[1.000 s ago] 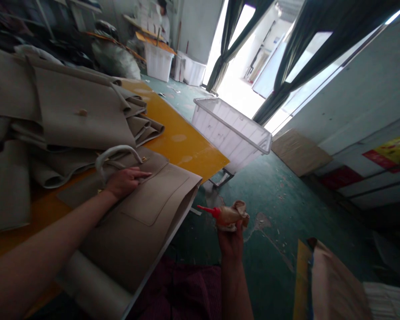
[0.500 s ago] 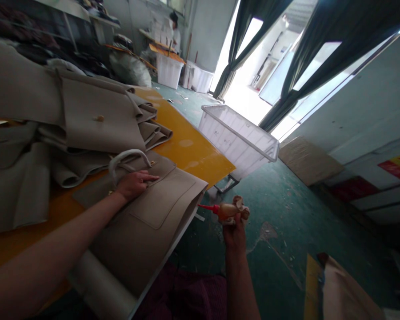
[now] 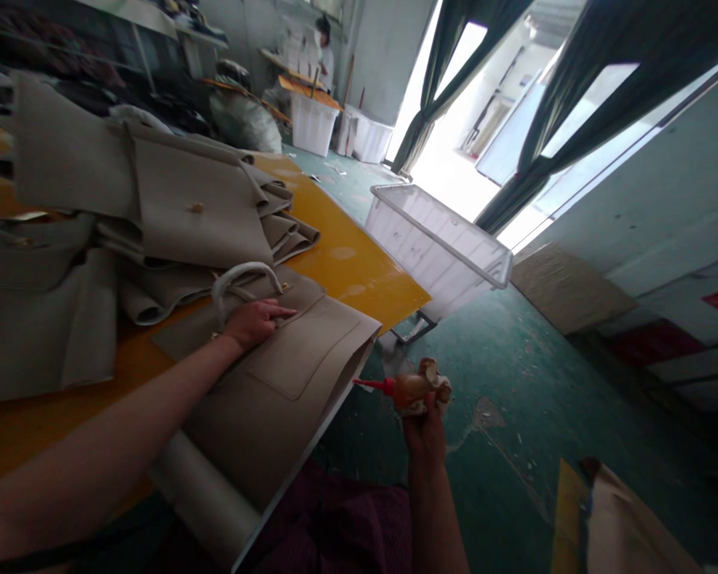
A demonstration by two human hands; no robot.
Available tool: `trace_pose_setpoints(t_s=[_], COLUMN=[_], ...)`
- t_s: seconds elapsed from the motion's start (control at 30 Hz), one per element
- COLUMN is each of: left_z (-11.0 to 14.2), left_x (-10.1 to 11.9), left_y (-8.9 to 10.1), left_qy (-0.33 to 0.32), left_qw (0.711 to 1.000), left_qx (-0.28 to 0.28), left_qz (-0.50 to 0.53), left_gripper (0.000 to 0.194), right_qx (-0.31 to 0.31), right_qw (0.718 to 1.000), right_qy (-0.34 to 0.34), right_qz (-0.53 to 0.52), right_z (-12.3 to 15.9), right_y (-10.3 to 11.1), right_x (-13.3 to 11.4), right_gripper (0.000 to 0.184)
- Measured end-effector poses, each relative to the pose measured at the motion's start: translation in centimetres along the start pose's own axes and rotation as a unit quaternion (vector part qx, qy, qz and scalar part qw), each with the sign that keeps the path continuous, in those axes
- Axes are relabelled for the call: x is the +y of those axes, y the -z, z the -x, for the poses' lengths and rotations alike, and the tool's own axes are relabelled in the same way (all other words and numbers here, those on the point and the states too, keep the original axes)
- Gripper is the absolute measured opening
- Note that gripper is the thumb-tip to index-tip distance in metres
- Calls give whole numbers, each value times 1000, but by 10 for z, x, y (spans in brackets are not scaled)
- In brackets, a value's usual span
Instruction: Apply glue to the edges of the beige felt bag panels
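Observation:
My left hand (image 3: 254, 323) lies flat on a beige leather handbag (image 3: 281, 399), just beside its curved pale handle (image 3: 239, 279) and above a stitched front pocket. The bag rests on a yellow worktable (image 3: 359, 279), and its lower edge overhangs the table's side. My right hand (image 3: 424, 430) is held out over the green floor, gripping an amber squeeze bottle (image 3: 410, 391) with a red nozzle pointing left. Crumpled tan cloth or paper covers the bottle's far end. Several similar beige bags (image 3: 191, 211) lie piled to the left of my left hand.
A clear plastic bin (image 3: 436, 247) stands tilted beyond the table's right edge. A pale roll (image 3: 203, 498) lies under the bag's near end. Further back, a person (image 3: 324, 56) stands near white bins (image 3: 314, 123). Dark curtains (image 3: 550, 119) hang at a bright doorway, and cardboard (image 3: 568, 287) leans by the wall.
The whole scene has drifted right and slightly up as my head moved. Both hands keep their hold and pose: the left flat on the bag, the right around the bottle.

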State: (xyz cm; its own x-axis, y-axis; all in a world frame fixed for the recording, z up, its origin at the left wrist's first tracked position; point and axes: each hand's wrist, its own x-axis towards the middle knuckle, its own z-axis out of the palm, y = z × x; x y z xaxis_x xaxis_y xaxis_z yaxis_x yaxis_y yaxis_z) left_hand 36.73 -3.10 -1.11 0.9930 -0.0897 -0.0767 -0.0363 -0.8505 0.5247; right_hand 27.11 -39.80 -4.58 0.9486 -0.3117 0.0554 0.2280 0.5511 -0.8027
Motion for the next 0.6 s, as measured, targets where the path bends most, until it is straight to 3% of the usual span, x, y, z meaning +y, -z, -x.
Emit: trace_pose_setpoints(t_s=[0.27, 0.6], left_z=[1, 2], left_x=[-4, -3], left_y=[-2, -2], left_qy=[-10, -11], left_qw=[1000, 1000], left_qx=[11, 16], left_qz=[3, -10], left_gripper=[65, 66], right_qx=[10, 21], right_qw=[1000, 999], right_qy=[-22, -30], right_qz=[0, 8], right_z=[24, 58], right_y=[6, -9], right_x=[5, -1], right_gripper=[40, 42])
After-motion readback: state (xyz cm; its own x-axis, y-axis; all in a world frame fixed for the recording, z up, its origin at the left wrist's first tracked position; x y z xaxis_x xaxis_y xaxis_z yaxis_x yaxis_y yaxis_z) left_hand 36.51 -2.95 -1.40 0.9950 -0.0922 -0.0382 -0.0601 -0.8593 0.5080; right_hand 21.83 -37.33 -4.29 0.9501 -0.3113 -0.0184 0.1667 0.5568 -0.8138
